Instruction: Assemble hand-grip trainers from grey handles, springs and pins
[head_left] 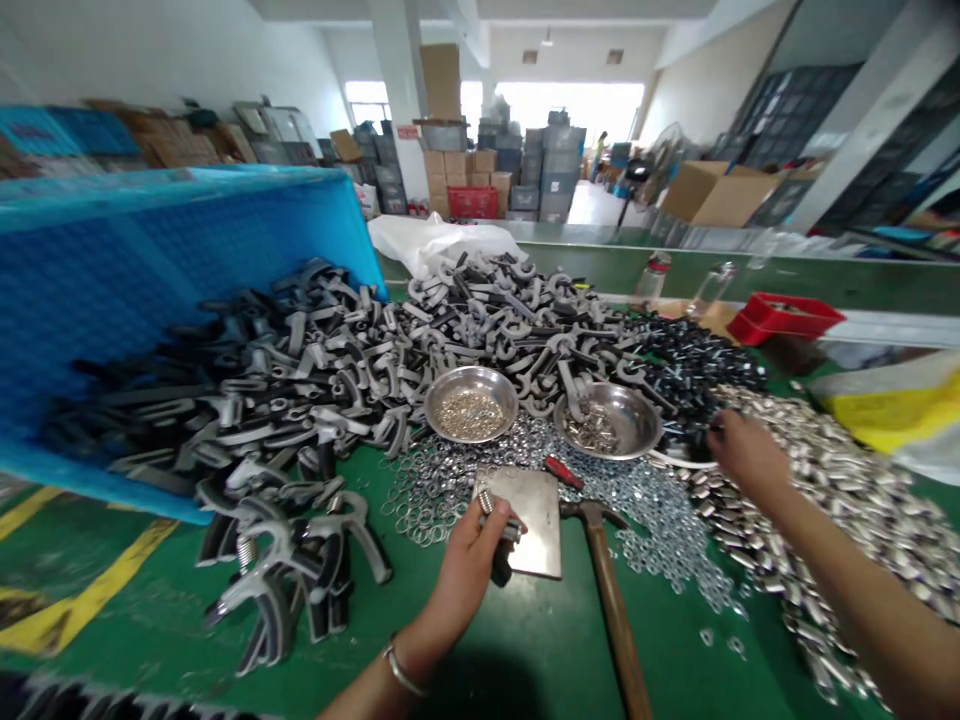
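Observation:
My left hand (pixel 469 550) is closed around a coiled metal spring (pixel 486 499) and a shiny metal cylinder (pixel 511 531), with a black piece (pixel 500 565) below the fingers. It is over the left edge of a flat metal plate (pixel 540 530). My right hand (pixel 750 455) reaches to the near edge of a pile of black-headed screws (pixel 690 360). Its fingers are drawn together, and what they pinch is too small to tell. Beside it spreads a heap of shiny metal cylinders (pixel 817 450). A hammer (pixel 607 590) lies right of the plate, near a red-handled tool (pixel 562 472).
Grey and black curved handles (pixel 360 360) spill from a blue crate (pixel 187 225) at left; several with springs (pixel 285 570) lie nearer. Two metal bowls, left (pixel 471 437) and right (pixel 637 425), hold small parts. Metal rings and nuts (pixel 660 520) are scattered around. A red bin (pixel 784 318) stands behind.

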